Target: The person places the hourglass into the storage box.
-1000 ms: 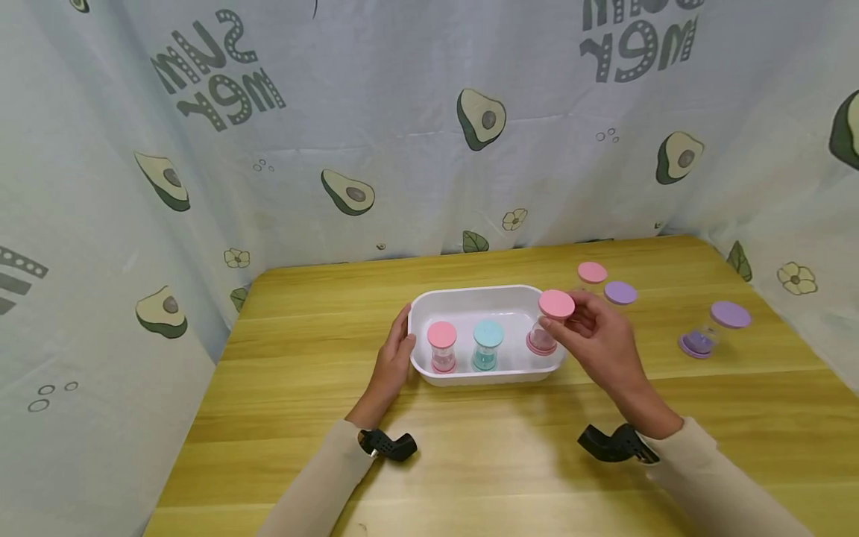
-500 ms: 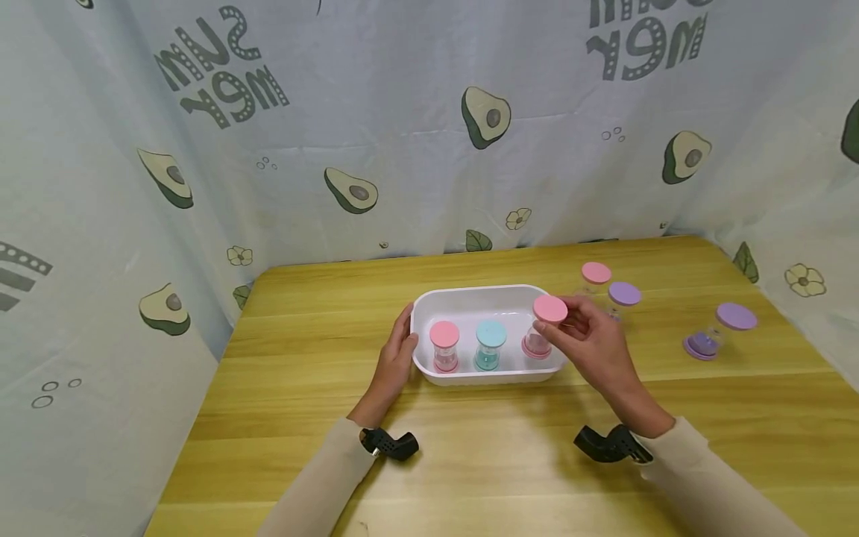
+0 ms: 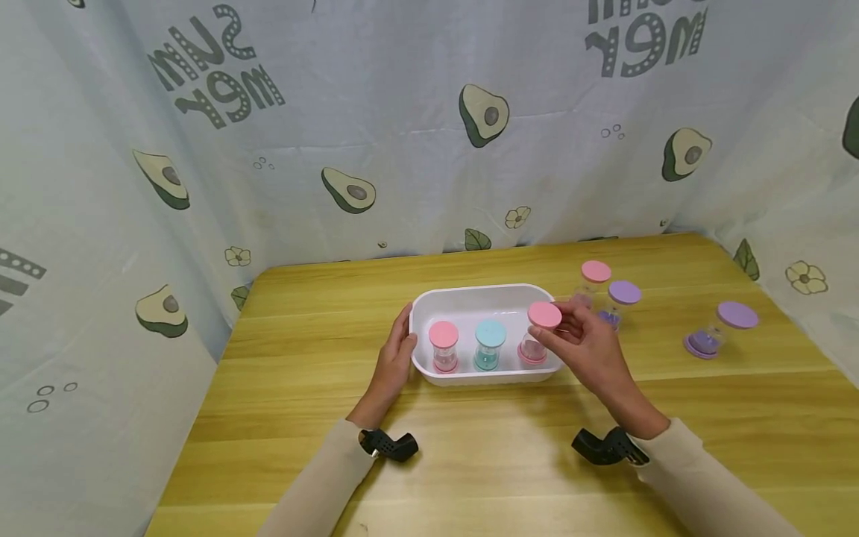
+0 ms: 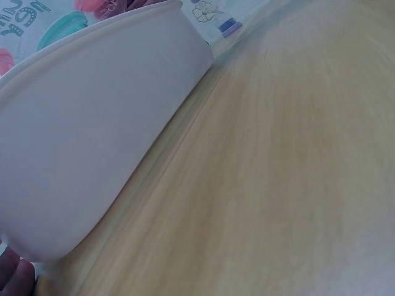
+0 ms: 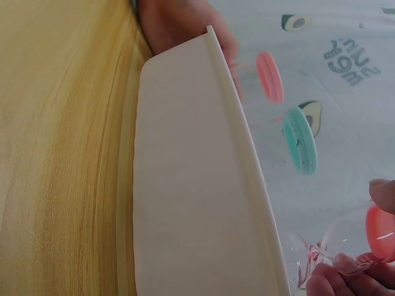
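Probably light and stiff, the pink sand timer [image 3: 545, 316] looks like smooth plastic: broad round caps at both ends and a clear waist between. It is at the right end of the white tub [image 3: 490, 379], low inside the walls; whether its base touches the tub floor I cannot tell. The right hand [image 3: 592, 350] has its grip clamped on it, thumb on the near side just under the upper cap, fingers on the far side. That seems the best place to hold, since the cap's overhang should stop a slip, whereas the clear waist may be slick and, if thin, could crack under a hard squeeze. The left hand [image 3: 391, 356] lies against the tub's left end, its grip apart, which should steady so light a tub on the counter [image 3: 295, 350]. A blue sand timer [image 3: 491, 334] stands just beside, upright, and would likely topple if knocked.
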### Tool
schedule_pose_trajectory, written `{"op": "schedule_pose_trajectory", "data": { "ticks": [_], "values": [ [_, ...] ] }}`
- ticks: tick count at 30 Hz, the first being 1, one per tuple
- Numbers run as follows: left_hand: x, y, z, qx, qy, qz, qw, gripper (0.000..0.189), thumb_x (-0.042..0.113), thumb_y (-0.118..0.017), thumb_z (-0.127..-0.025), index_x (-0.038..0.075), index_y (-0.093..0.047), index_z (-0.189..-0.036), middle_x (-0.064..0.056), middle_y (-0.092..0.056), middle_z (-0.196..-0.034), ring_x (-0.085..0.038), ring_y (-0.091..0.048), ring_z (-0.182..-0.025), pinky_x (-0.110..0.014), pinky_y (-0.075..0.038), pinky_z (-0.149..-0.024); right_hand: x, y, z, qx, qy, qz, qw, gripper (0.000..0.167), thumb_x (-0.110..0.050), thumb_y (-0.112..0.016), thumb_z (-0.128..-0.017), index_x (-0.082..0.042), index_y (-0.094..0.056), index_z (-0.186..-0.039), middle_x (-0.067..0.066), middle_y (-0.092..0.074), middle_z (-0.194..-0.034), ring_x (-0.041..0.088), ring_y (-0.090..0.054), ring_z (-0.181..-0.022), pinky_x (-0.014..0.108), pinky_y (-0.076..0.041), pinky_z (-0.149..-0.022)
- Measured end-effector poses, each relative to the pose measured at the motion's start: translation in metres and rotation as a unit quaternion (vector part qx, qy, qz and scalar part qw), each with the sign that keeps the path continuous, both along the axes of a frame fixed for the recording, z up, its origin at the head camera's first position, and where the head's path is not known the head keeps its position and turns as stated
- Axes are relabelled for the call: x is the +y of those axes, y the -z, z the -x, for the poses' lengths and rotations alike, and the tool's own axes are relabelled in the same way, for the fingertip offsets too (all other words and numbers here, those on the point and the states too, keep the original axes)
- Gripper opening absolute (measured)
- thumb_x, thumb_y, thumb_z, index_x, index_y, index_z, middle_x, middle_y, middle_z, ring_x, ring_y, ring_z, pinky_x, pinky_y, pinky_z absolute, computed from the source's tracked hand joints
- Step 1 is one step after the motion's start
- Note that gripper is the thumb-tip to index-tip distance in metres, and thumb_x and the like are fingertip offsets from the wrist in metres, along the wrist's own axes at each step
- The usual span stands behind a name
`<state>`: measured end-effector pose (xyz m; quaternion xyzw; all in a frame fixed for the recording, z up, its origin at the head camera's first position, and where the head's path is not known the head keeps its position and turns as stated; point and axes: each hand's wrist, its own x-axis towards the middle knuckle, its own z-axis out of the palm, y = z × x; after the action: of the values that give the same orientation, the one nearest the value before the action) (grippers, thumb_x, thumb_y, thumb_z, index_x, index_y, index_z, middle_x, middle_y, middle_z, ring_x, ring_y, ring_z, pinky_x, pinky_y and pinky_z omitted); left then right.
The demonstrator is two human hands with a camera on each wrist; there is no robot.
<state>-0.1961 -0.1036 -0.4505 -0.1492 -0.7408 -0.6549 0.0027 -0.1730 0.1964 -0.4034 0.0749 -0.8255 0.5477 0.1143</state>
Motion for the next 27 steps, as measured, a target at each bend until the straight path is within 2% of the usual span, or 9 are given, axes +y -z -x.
{"op": "schedule_pose_trajectory", "data": {
  "ticks": [8, 16, 27],
  "values": [
    [-0.0009, -0.0001, -0.0016, -0.003, 0.000, -0.001, 1.0000, 0.053, 0.006, -0.035, -0.104, 0.004, -0.019, -0.154, -0.014, -0.024, -0.157, -0.023, -0.025, -0.143, -0.036, -0.027, -0.113, -0.0023, -0.0009, -0.0017, -0.014, 0.012, -0.029, 0.9994, 0.049, -0.022, -0.076, -0.085, 0.002, -0.057, -0.123, 0.017, -0.064, -0.114, -0.003, -0.059, -0.095, 0.007, -0.048, -0.080],
    [-0.0008, -0.0009, -0.0013, -0.004, -0.002, 0.004, 1.0000, 0.052, 0.008, -0.036, -0.104, 0.005, -0.019, -0.154, -0.013, -0.024, -0.157, -0.021, -0.025, -0.143, -0.034, -0.027, -0.113, -0.0012, -0.0004, -0.0003, -0.018, 0.010, -0.043, 0.9989, 0.051, -0.020, -0.075, -0.085, 0.003, -0.055, -0.126, 0.019, -0.063, -0.117, 0.026, -0.062, -0.105, 0.007, -0.047, -0.080],
    [0.0009, -0.0031, -0.0012, -0.005, 0.002, 0.011, 0.9999, 0.052, 0.007, -0.035, -0.104, 0.004, -0.018, -0.154, -0.013, -0.022, -0.157, -0.021, -0.023, -0.143, -0.034, -0.025, -0.114, 0.0002, -0.0005, -0.0018, -0.019, 0.000, -0.038, 0.9991, 0.054, -0.019, -0.076, -0.085, 0.003, -0.053, -0.128, 0.021, -0.062, -0.119, 0.031, -0.062, -0.107, 0.008, -0.048, -0.081]
  ]
}}
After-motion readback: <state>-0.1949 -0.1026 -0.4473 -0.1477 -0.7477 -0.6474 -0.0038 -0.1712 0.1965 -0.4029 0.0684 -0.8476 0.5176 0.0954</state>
